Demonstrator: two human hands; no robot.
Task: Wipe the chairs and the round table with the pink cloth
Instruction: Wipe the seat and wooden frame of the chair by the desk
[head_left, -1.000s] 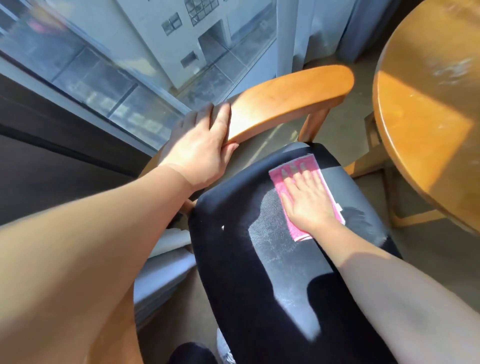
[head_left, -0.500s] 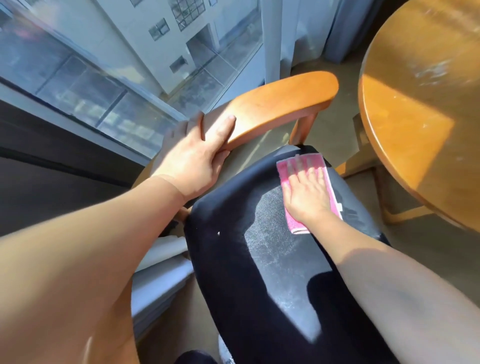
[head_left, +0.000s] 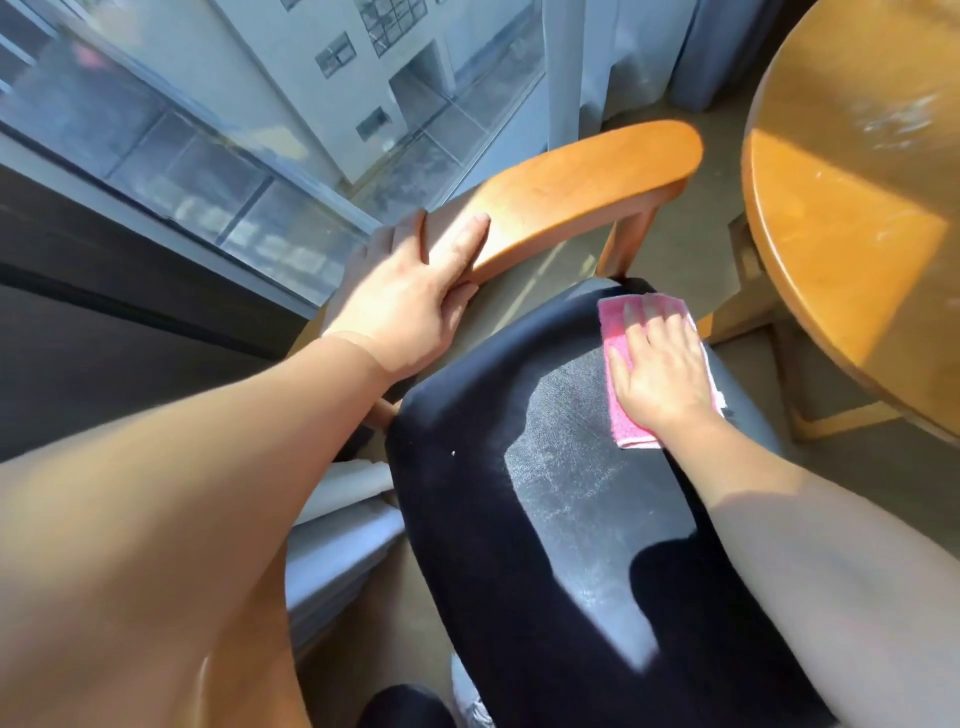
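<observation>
A wooden chair with a black padded seat (head_left: 561, 519) stands below me. My left hand (head_left: 410, 306) grips its curved wooden backrest (head_left: 582, 182), fingers wrapped over the top edge. A folded pink cloth (head_left: 621, 415) lies flat at the far right part of the seat. My right hand (head_left: 660, 369) presses down on the cloth with flat, spread fingers. The round wooden table (head_left: 841, 208) stands at the right, partly in sun, with pale smears on its top.
A large window (head_left: 260, 130) with a dark sill runs along the left, close behind the chair. White slatted panels (head_left: 337, 545) sit low beside the chair. Table legs (head_left: 831, 421) and beige floor lie to the right. Curtains (head_left: 649, 47) hang at the back.
My right hand has slid the pink cloth farther away across the seat, toward its far edge. My left hand keeps its hold on the backrest.
</observation>
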